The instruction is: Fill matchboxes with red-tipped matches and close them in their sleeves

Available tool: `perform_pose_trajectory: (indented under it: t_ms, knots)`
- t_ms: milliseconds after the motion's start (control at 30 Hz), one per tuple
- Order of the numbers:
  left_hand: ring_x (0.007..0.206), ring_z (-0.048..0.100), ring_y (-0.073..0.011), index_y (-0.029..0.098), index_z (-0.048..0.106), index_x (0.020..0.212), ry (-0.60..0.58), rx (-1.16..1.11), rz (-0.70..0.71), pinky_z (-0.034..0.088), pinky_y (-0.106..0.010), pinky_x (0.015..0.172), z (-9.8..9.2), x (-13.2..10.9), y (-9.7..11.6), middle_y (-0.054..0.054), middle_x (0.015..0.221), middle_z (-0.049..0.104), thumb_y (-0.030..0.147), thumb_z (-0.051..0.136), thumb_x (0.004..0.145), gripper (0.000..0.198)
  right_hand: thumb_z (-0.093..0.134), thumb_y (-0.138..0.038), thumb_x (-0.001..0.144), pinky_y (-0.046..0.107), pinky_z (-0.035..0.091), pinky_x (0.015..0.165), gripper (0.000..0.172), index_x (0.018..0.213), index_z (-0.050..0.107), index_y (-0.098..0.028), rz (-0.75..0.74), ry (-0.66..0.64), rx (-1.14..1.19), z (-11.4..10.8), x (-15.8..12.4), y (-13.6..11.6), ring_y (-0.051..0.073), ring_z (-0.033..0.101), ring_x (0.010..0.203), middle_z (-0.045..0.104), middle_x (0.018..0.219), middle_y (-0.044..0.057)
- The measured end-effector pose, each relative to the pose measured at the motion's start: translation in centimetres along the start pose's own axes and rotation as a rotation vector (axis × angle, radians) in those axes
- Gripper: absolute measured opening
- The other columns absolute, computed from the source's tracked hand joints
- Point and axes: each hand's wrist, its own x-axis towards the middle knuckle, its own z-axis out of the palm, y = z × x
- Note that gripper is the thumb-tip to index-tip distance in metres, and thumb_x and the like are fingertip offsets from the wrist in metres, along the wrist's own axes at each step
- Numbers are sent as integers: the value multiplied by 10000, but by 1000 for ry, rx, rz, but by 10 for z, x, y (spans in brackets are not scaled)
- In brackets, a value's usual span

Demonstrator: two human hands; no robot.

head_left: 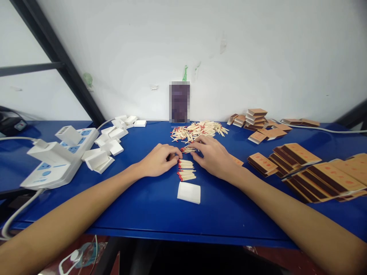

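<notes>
A blue table (137, 206) with matchbox sleeves (336, 177) and matches (205, 130) suggests a workshop.

Wooden matches (205, 130), smooth glossy tabletop (143, 214), matt card tray (189, 193), smooth plastic power strip (59, 170)

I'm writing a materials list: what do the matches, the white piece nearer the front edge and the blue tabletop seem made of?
Matches: probably wood; pale, matte sticks with red heads.
White piece: likely thin card, smooth and matte; plastic can't be ruled out.
Blue tabletop: perhaps painted metal or laminate; smooth, with a soft sheen.
</notes>
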Motion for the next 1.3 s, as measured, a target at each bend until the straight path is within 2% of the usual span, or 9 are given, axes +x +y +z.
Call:
perform_pose_trajectory:
  t_ms: [233, 367, 600, 800, 1000, 1300]
  knots:
    - [631, 547, -124, 196, 683, 945, 2, 17, -20, 401, -278, 684, 1, 0, 0, 36, 653, 625, 169, 472, 876, 223, 538, -190, 934, 387, 434, 899, 205, 1038, 713, -168, -56, -30, 0, 3, 2, 3, 251, 575, 998, 688, 1014, 96]
    - [730, 552, -154, 204, 674, 1014, 50, 97, -53, 400, -321, 757, 1, 0, -1, 16, 753, 648, 179, 472, 879, 244, 544, -197, 930, 371, 421, 871, 176, 973, 713, -172, -51, -30, -18, 3, 2, 3, 244, 566, 963, 684, 971, 79]
    - [819, 522, -186, 217, 659, 1092, 46, 168, -67, 385, -350, 781, 1, -2, -3, -10, 823, 616, 230, 461, 917, 264, 552, -186, 919, 353, 392, 818, 148, 879, 695, -182, -23, -67, 1, 1, 1, 0, 232, 557, 935, 668, 935, 69]
    - [868, 533, -197, 231, 638, 1185, 22, 188, -70, 386, -375, 819, 2, -2, -3, -21, 870, 607, 250, 438, 937, 319, 554, -212, 929, 357, 391, 820, 162, 941, 715, -190, -6, -71, 45, 1, 0, -1, 227, 568, 937, 678, 937, 68]
    - [903, 542, -201, 238, 662, 1155, 3, 173, -75, 386, -380, 840, 0, -2, -1, -26, 910, 619, 237, 450, 925, 312, 576, -227, 920, 358, 383, 808, 196, 1050, 722, -205, 40, -94, 23, -1, -1, -3, 238, 567, 986, 662, 983, 72]
    - [904, 541, -205, 235, 645, 1190, -1, 163, -76, 382, -387, 843, 0, -2, -1, -28, 907, 620, 251, 438, 937, 327, 536, -199, 927, 353, 368, 797, 180, 933, 716, -201, 4, -67, 23, -2, -1, -4, 218, 558, 941, 662, 985, 74]
